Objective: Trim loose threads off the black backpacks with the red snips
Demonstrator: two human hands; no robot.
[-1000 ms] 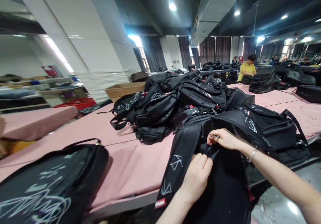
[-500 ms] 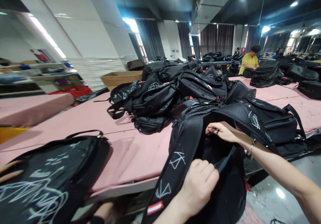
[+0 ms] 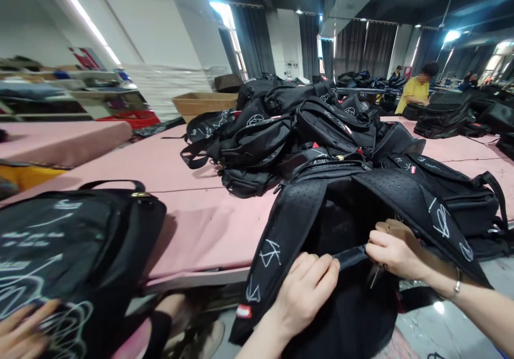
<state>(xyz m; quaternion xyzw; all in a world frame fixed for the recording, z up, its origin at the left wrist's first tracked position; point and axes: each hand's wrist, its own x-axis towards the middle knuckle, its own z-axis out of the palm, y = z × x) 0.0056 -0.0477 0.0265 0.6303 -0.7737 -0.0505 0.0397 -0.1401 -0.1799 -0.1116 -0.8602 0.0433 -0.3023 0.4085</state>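
Observation:
A black backpack point(image 3: 341, 316) with white line drawings on its straps hangs open at the table's front edge. My left hand point(image 3: 309, 289) is closed around the edge of its opening, below the patterned strap point(image 3: 273, 246). My right hand point(image 3: 395, 249) pinches the same edge farther right, and a strip of dark binding point(image 3: 351, 256) stretches between the two hands. A thin metal tool point(image 3: 375, 276), perhaps thread snips, sticks down from under my right fingers; its shape is mostly hidden. The inside of the backpack is dark.
Several black backpacks point(image 3: 257, 139) are heaped on the pink table point(image 3: 201, 225). At the left, another person's hand point(image 3: 28, 327) rests on a black backpack point(image 3: 136, 230). A cardboard box point(image 3: 204, 103) stands behind. Farther back is a person in yellow point(image 3: 414, 91).
My right hand has come down and right, from inside the opening to its edge. My left hand keeps its grip. The other person's hand and backpack at the left have shifted.

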